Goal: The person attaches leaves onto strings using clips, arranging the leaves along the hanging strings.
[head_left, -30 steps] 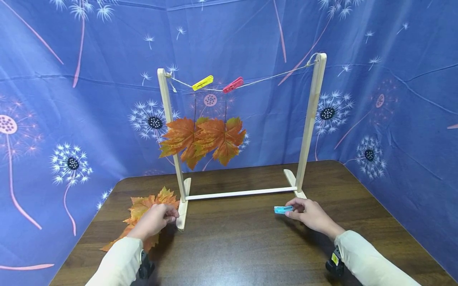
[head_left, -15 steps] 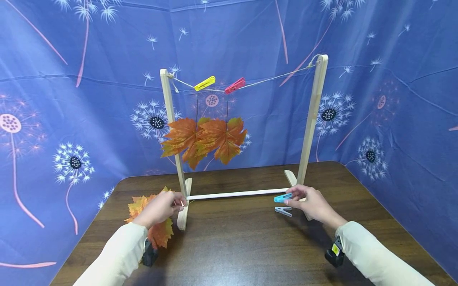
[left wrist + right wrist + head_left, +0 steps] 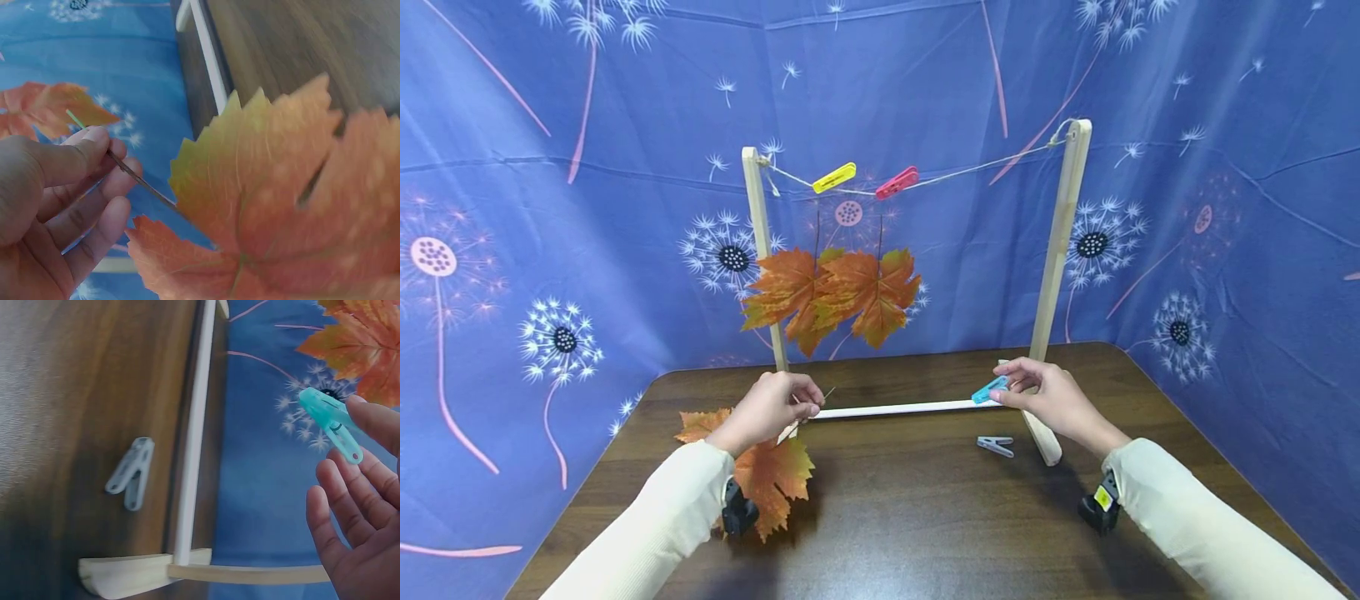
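My left hand (image 3: 780, 408) pinches the thin stem (image 3: 144, 182) of an orange maple leaf (image 3: 269, 212) between thumb and index finger. That leaf hangs below the hand, at the left end of the wooden frame's crossbar. On the right, my right hand (image 3: 1048, 396) holds a light-blue clothespin (image 3: 328, 415) by its handle end between thumb and fingers. The clothespin's tip points left, over the crossbar (image 3: 902, 408) in the head view. Behind the hands, a yellow clothespin (image 3: 835, 177) and a red clothespin (image 3: 897, 182) sit on a string (image 3: 977, 169), each above a hanging maple leaf (image 3: 868, 296).
A grey clothespin (image 3: 996, 446) lies on the brown table (image 3: 910, 517) below my right hand. Another orange leaf (image 3: 700, 423) rests at the left, partly hidden by my left arm. Two wooden posts (image 3: 1060, 242) carry the string before a blue dandelion-print cloth (image 3: 940, 67).
My left hand has lifted the leaf by its stem and carried it rightward. My right hand has risen with the blue clothespin, uncovering the grey one on the table.
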Motion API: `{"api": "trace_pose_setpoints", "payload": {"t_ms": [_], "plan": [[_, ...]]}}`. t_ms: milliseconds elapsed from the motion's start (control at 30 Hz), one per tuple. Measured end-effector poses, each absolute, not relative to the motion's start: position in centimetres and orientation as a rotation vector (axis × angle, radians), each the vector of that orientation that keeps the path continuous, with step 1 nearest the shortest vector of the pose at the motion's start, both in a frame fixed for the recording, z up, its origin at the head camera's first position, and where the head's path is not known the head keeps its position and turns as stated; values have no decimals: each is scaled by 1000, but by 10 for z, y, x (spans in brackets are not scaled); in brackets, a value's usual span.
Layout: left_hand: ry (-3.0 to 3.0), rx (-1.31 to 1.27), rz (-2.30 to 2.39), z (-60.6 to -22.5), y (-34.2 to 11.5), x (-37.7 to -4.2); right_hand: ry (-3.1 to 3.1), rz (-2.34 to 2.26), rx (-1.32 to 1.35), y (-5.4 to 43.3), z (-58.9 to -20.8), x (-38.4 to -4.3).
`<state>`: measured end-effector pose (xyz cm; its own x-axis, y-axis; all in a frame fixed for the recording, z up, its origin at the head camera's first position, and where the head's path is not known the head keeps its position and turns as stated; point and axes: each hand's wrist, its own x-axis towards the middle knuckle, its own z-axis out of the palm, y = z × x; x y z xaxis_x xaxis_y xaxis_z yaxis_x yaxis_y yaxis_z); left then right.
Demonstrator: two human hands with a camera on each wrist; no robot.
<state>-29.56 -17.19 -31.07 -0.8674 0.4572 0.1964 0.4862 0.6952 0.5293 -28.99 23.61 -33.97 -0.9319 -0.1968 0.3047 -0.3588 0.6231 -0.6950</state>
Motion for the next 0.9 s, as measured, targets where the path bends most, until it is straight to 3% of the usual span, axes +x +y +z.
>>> {"api": "trace_pose_setpoints", "payload": {"t_ms": [900], "plan": [[-2611, -625, -1340, -269, -109, -304, -2561, 1119, 505, 223, -263, -301]]}}
